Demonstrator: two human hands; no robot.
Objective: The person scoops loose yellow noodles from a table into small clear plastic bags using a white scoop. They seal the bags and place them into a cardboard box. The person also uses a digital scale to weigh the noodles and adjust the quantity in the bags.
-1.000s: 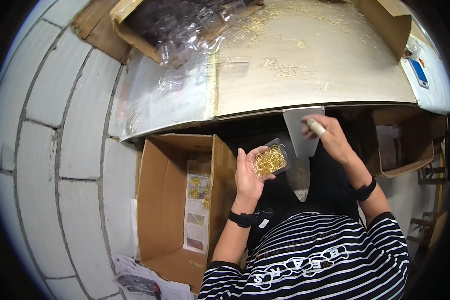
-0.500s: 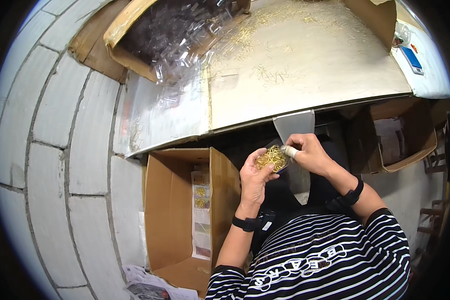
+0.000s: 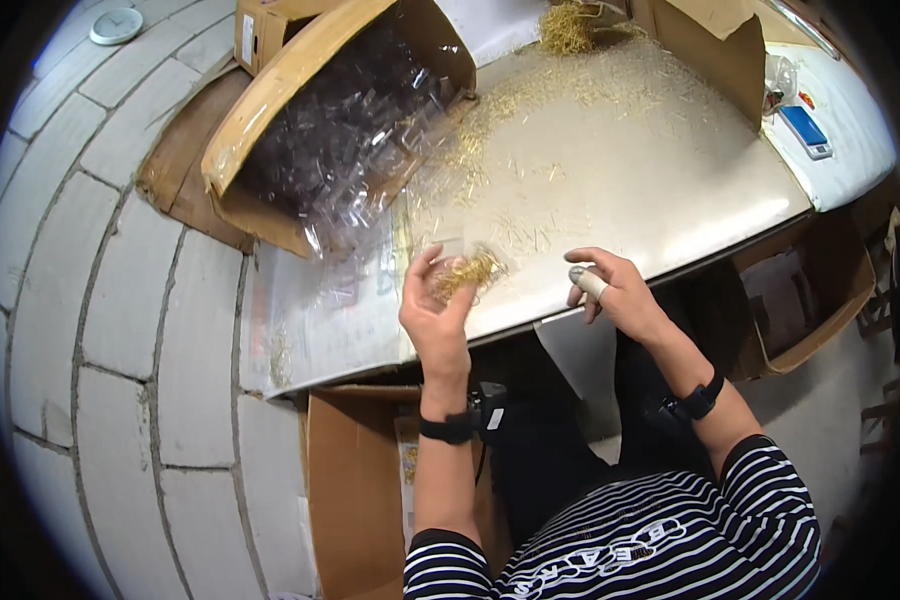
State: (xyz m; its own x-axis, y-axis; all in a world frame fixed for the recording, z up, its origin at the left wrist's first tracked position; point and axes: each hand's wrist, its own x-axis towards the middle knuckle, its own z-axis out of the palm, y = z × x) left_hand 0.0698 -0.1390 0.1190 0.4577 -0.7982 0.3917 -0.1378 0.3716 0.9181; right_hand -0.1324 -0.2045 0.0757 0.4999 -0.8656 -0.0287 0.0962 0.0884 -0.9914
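Note:
Above the table's front edge, my left hand (image 3: 435, 315) is closed around a see-through case of thin gold-coloured wire pieces (image 3: 478, 272), its thumb on the near side. Part of the case is behind the fingers. My right hand (image 3: 615, 295) is to the right of it, over the table's edge, fingers loosely curled and apart with nothing visible in them. One of its fingers wears pale tape and another a grey tip cover. Similar gold pieces lie scattered over the pale tabletop (image 3: 670, 200), with a heaped clump (image 3: 568, 28) at the back.
A tilted cardboard box (image 3: 232, 165) spills clear plastic cases (image 3: 355, 150) onto the table's left part. A blue-and-white device (image 3: 806, 130) lies at the right. Below the tabletop stand open cardboard boxes at left (image 3: 355, 480) and right (image 3: 830, 325). A block wall (image 3: 120, 320) runs along the left.
Both hands have separated: the left went up and to the left over the table with the gold pieces, while the right let go of them and stayed near its place. My view has shifted somewhat.

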